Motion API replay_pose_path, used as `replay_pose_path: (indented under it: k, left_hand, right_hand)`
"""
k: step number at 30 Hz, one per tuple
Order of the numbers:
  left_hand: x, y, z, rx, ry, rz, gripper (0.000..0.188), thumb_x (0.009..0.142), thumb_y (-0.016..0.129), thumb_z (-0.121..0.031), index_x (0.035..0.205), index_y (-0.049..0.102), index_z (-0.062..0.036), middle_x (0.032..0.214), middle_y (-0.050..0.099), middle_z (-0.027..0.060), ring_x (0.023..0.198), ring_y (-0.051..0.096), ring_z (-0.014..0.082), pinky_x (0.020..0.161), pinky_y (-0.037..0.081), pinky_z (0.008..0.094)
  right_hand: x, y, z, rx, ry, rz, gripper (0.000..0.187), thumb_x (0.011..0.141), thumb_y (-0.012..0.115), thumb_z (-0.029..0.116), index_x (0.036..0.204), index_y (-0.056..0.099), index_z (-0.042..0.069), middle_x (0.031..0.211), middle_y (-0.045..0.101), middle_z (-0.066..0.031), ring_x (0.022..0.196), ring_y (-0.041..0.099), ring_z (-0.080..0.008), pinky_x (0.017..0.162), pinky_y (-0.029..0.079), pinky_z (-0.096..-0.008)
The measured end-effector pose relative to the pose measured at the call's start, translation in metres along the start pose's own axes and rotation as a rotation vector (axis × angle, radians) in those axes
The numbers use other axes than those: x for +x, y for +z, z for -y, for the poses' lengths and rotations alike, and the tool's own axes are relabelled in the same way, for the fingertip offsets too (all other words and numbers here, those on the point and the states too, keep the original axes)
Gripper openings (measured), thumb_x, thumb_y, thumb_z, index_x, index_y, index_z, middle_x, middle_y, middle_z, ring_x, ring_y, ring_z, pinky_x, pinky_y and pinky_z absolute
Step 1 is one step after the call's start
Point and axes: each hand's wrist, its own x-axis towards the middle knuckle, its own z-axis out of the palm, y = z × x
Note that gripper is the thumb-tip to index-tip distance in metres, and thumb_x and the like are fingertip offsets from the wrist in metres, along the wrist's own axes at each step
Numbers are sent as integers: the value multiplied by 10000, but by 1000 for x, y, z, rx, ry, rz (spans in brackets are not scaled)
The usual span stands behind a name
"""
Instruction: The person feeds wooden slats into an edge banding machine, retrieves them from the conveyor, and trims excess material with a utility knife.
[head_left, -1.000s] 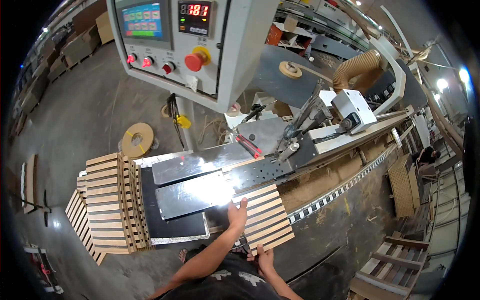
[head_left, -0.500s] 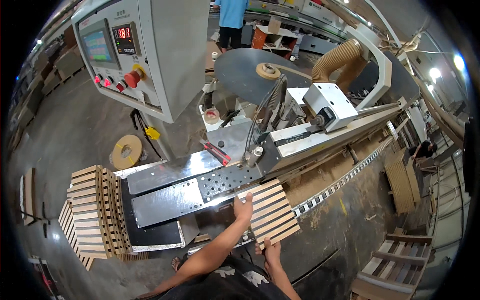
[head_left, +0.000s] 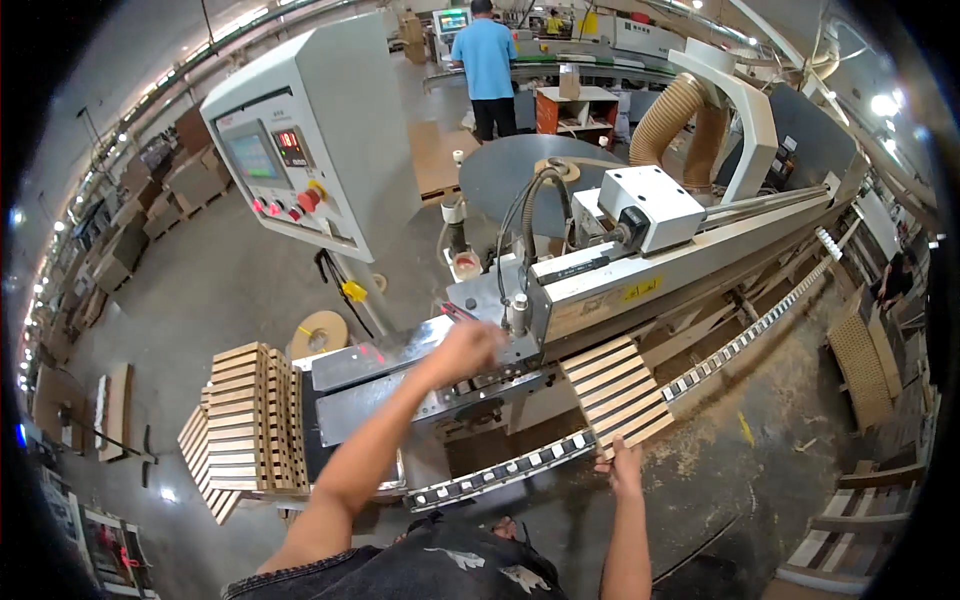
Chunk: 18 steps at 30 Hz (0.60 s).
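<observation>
A slatted wood panel, pale strips with dark grooves, rests at the machine's front by the roller track. My right hand grips its near edge, thumb on top. My left hand is off the panel, over the steel table beside an upright metal cylinder. Its fingers are smeared by motion, so I cannot tell whether they hold anything. Just beyond it lies a red and dark utility knife, partly hidden. A stack of similar slatted panels stands at the table's left end.
A control box with a screen and red buttons rises at the back left. The edge-banding machine's long beam runs to the far right. A tape roll sits behind the stack. Someone in a blue shirt stands far back.
My left hand has left the panel and moved left and up to the steel table near the knife. The right hand still holds the panel. The view has shifted and tilted up.
</observation>
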Motion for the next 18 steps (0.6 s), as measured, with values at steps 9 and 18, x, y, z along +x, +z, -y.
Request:
replay_pose_path:
  k: [9, 18]
  left_hand:
    - [62, -54, 109, 927, 45, 68, 350, 839, 689, -231, 1184, 708, -289, 1087, 658, 120, 1063, 612, 319, 866, 490, 445]
    - [53, -31, 125, 959, 12, -243, 246, 833, 685, -344, 1064, 750, -286, 1033, 653, 77, 1031, 610, 263, 870, 435, 408]
  right_hand:
    - [-12, -85, -110, 185, -94, -204, 501, 1006, 433, 526, 1158, 457, 49, 782, 622, -116, 569, 594, -192, 449, 492, -307]
    - [-218, -136, -379, 110, 521, -484, 543, 1012, 418, 520, 897, 544, 4, 709, 610, -135, 575, 606, -244, 506, 511, -393]
